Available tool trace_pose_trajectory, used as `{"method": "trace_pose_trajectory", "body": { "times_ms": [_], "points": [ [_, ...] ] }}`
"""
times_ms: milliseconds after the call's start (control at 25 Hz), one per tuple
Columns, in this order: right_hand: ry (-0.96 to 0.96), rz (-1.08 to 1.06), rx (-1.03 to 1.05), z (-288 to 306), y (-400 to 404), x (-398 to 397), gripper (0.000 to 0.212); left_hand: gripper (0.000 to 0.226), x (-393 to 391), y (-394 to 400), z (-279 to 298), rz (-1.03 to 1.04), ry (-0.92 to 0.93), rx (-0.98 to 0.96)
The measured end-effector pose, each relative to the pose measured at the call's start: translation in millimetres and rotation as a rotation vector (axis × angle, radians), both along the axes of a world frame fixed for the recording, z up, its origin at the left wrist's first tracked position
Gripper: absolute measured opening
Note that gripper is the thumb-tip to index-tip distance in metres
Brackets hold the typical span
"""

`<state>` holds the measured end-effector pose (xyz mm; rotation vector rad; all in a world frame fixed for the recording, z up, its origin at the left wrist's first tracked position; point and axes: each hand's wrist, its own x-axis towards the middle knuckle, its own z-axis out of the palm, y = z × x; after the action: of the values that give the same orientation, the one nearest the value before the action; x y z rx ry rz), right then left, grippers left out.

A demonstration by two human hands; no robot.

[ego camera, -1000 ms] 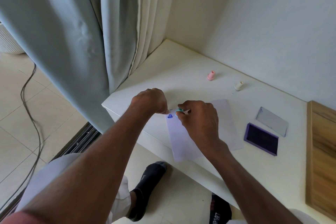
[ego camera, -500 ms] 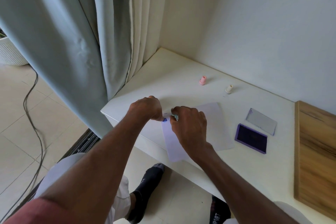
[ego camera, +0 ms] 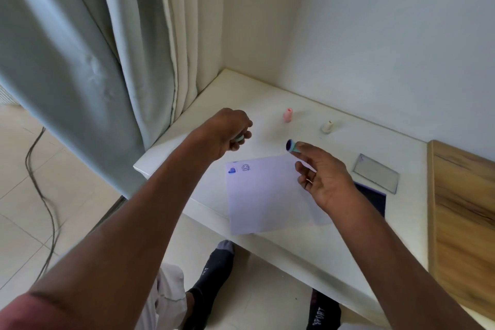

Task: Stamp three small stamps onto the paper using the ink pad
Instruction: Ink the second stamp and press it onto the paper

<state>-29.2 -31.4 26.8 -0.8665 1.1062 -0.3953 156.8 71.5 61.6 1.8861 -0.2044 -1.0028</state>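
A white sheet of paper (ego camera: 267, 195) lies on the white table (ego camera: 257, 104), its near edge overhanging. Two blue prints, a heart (ego camera: 232, 170) and a round face (ego camera: 245, 168), sit at its far left corner. My right hand (ego camera: 325, 179) hovers above the paper's right side, pinching a small green stamp (ego camera: 292, 146) with its inked face turned to the left. My left hand (ego camera: 229, 134) is raised over the table left of the paper, fingers curled around a small green piece (ego camera: 239, 138), apparently the stamp's cap. A pink stamp (ego camera: 287, 114) and a cream stamp (ego camera: 327, 126) stand upright farther back.
The purple ink pad (ego camera: 373, 197) lies open right of the paper, partly behind my right hand, its clear lid (ego camera: 375, 173) beside it. A wooden board (ego camera: 463, 211) lies at the right. Curtains (ego camera: 107, 61) hang by the table's left edge. Walls close the corner.
Both hands have lifted off the paper's corner and moved apart. The right hand carried the green stamp up and right; a round face print now shows beside the heart.
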Motion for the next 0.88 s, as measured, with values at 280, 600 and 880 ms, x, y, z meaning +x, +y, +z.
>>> {"method": "trace_pose_trajectory", "body": {
  "times_ms": [280, 600, 880],
  "points": [
    [-0.311, 0.000, 0.283, 2, -24, -3, 0.028, 0.032, -25, -28, 2, 0.161, 0.418, -0.430],
    [-0.370, -0.081, 0.277, 8, -38, -11, 0.036, 0.042, -43, -49, 1, 0.155, 0.455, -0.533],
    [-0.359, -0.079, 0.260, 8, -39, -11, 0.035, 0.033, -42, -47, 0, 0.196, 0.566, -0.627]
  ]
}}
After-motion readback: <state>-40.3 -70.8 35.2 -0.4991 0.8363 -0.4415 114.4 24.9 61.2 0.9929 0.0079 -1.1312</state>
